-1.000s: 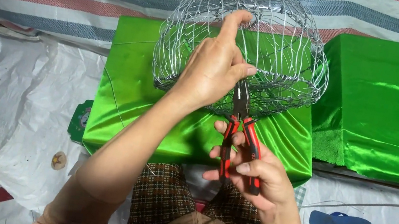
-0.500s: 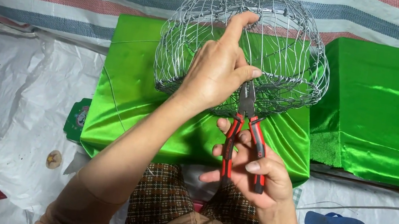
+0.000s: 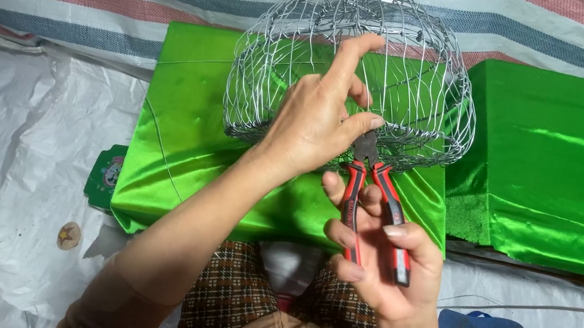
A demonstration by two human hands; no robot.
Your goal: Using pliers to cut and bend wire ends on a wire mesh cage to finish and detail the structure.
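Silver wire basket (image 3: 414, 82) on the green surface (image 3: 180, 131): my left hand (image 3: 314, 124) grips its rim; my right hand (image 3: 378, 260) clenches red-handled pliers (image 3: 372, 200), whose tip meets that rim beside my left fingers (image 3: 357, 123).

Close head view, straight down, forward
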